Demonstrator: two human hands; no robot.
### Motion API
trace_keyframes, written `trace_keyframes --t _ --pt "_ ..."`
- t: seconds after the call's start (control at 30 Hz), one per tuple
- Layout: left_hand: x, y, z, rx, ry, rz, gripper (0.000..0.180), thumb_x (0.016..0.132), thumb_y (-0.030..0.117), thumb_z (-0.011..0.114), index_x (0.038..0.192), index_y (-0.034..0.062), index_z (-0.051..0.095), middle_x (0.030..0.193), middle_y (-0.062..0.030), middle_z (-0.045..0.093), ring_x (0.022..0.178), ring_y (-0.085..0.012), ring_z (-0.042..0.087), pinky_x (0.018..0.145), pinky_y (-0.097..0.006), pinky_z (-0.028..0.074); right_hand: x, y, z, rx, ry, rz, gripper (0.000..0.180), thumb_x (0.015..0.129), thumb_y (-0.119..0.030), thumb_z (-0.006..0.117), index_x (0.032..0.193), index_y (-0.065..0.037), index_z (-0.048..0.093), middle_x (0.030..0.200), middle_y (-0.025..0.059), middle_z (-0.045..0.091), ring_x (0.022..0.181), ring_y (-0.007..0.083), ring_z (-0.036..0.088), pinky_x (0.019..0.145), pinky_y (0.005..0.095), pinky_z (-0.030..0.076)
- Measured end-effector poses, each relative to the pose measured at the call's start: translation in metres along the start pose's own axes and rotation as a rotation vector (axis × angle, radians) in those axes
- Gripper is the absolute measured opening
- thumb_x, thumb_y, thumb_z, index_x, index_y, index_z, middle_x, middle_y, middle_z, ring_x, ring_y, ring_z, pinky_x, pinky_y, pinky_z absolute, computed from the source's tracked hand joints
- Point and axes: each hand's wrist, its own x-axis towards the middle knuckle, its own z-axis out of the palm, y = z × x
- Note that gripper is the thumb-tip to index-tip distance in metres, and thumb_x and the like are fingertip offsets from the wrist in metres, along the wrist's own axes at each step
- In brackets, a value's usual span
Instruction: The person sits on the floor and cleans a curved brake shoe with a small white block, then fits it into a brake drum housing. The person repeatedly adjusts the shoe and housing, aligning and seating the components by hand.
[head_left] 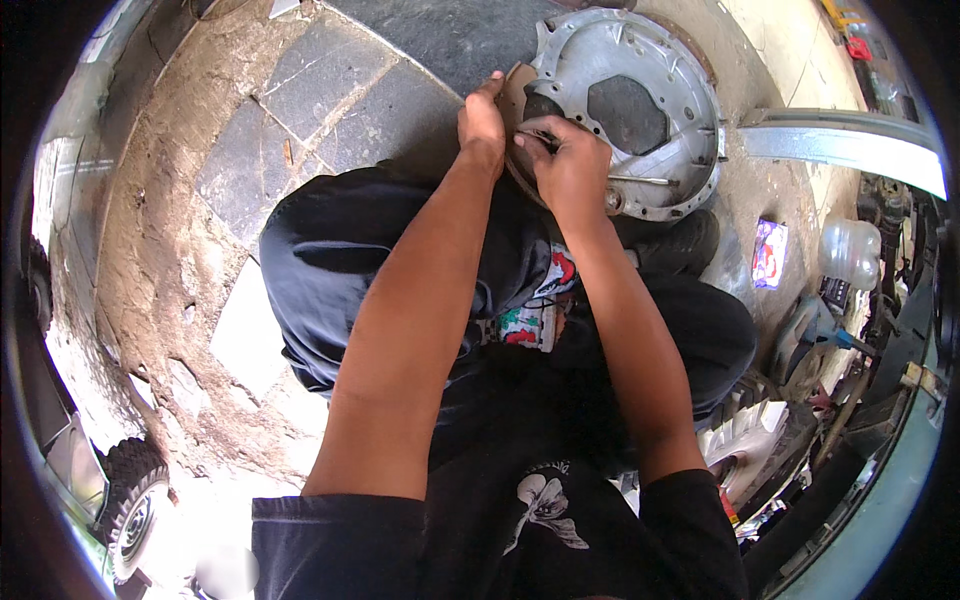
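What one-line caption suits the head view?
Left hand and right hand at a curved brown piece beside a round silvery metal housing.

Head-worn fisheye, facing down, near both hands (483, 122) (573, 168).

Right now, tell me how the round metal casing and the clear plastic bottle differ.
The metal casing is grey and opaque; the plastic bottle is see-through. The casing looks much larger than the bottle. The casing is a broad ring with a big opening, while the bottle is a closed-looking, ribbed container. The right hand overlaps the casing in this view; the bottle is apart from both hands. Both have rounded outlines.
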Motion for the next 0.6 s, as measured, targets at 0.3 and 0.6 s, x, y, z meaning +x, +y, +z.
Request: trace_keyframes --t 0.3,0.6 --pt "-0.036 0.013 0.022 0.081 0.103 0.002 0.063 0.093 0.044 0.065 0.134 -0.0042 0.064 0.14 -0.0202 0.06 0.127 -0.031 0.056 0.111 -0.04 0.039 0.001 -0.002 -0.01 -0.024 -0.065 0.147 0.015 0.077 -0.01 0.085 0.09 -0.006 0.078 0.084 0.016 0.076 0.079 0.0343 0.074 0.073 0.0392 0.055" --pt "-0.019 0.001 0.019 -0.032 0.034 -0.031 0.062 0.093 0.042 0.066 0.135 -0.0039 0.065 0.142 -0.0188 0.061 0.128 -0.0297 0.056 0.111 -0.037 0.038 -0.007 0.0 -0.006 -0.061 -0.034 0.109 0.013 0.08 -0.006 0.083 0.089 -0.002 0.076 0.084 0.0147 0.076 0.078 0.0292 0.075 0.073 0.0361 0.056"
